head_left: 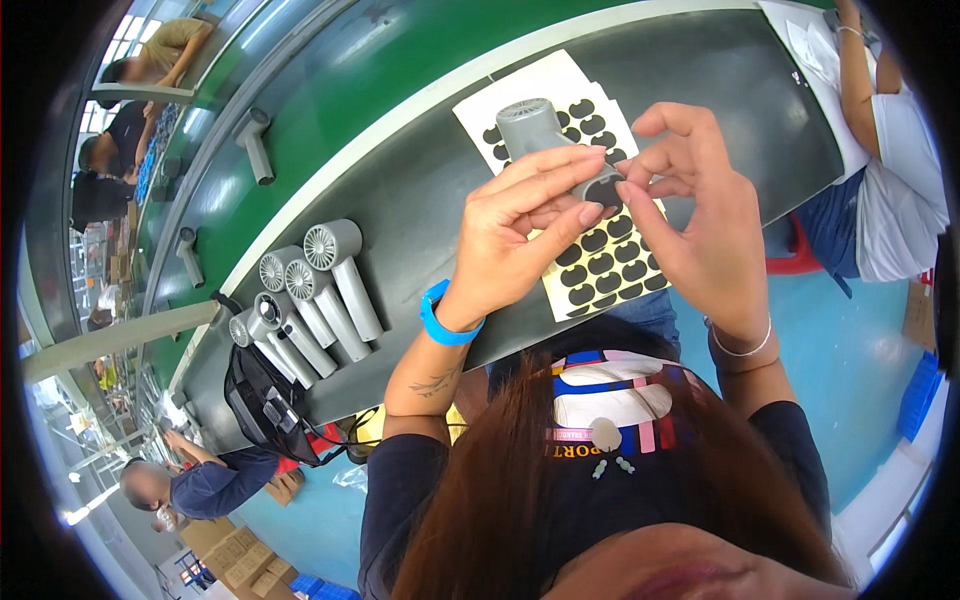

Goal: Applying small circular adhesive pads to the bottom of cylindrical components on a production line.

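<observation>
My left hand (515,232) is closed round the handle of a grey handheld fan (530,125). The fan's round, slotted head points away from me, and the handle's end faces my right hand. A dark rounded sticker (604,190) lies at that end, under my left thumb. My right hand (705,220) pinches at the sticker's edge with thumb and fingertips, its index finger arched above. Beneath both hands, pale backing sheets (540,75) carry rows of black rounded stickers. My fingers hide part of the handle.
Several grey fans (345,285) lie in a group on the dark tabletop (430,210) to the left, beside a black bag (250,390). Beyond runs a green conveyor belt (330,110) bearing another grey fan (257,150). A co-worker (895,150) is at the right end.
</observation>
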The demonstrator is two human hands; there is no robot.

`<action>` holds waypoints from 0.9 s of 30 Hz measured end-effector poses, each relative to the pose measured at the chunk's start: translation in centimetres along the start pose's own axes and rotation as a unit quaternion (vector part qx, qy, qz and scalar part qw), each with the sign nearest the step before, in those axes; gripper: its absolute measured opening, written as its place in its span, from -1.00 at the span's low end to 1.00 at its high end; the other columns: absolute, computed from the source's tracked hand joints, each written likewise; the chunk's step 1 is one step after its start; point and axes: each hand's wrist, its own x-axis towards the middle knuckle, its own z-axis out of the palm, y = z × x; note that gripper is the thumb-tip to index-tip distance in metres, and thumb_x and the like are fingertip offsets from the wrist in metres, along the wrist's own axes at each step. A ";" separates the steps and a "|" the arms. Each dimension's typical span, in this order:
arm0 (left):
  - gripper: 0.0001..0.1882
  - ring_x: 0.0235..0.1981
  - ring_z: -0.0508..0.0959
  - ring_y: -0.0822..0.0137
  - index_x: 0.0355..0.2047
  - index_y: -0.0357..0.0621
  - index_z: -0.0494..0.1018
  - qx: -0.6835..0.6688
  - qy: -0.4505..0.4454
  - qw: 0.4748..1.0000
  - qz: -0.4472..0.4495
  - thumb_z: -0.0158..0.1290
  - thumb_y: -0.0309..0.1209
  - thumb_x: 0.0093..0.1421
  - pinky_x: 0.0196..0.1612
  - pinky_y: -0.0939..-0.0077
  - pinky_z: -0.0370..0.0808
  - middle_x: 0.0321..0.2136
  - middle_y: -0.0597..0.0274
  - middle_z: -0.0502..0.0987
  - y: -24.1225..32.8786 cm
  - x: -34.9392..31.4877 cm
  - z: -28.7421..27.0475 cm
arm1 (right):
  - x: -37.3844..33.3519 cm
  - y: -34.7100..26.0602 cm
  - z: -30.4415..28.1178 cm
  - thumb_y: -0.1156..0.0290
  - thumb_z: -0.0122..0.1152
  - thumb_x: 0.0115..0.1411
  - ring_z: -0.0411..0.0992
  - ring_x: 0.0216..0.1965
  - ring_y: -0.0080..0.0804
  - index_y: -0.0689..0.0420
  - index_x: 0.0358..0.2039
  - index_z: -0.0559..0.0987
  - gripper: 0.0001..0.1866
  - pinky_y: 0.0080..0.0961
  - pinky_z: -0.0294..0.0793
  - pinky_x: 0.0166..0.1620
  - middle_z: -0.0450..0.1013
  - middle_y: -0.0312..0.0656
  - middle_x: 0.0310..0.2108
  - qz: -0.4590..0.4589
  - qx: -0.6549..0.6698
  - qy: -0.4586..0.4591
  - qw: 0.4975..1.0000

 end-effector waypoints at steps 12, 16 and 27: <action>-0.71 -0.13 0.54 0.24 -0.02 -0.34 0.42 -0.092 0.006 0.996 -0.016 -0.07 -0.50 0.27 -0.07 0.40 0.57 0.05 -0.02 0.36 0.1 0.2 -1.0 | -1.7 -0.6 -0.2 0.74 0.19 -0.02 0.51 -0.20 -0.38 0.21 -0.10 0.24 -0.52 -0.49 0.33 -0.04 0.46 -0.22 -0.46 -0.171 -0.027 0.007 0.985; -0.70 -0.17 0.56 0.22 -0.01 -0.34 0.42 -0.090 -0.004 0.995 -0.034 -0.10 -0.46 0.30 -0.10 0.40 0.58 0.05 -0.02 0.36 0.4 0.1 -1.4 | -0.6 -0.2 -0.7 0.75 0.16 0.00 0.50 -0.15 -0.36 0.20 -0.10 0.23 -0.53 -0.49 0.29 0.01 0.45 -0.22 -0.46 -0.099 0.012 0.003 0.995; -0.67 -0.04 0.48 0.24 0.01 -0.31 0.40 -0.086 -0.015 0.996 -0.006 -0.04 -0.60 0.22 -0.06 0.40 0.59 0.06 -0.01 0.34 -0.2 0.0 -0.9 | 0.2 0.2 -0.1 0.74 0.12 0.06 0.51 -0.20 -0.43 0.21 -0.10 0.22 -0.58 -0.62 0.44 -0.14 0.45 -0.22 -0.46 -0.004 0.085 -0.018 0.996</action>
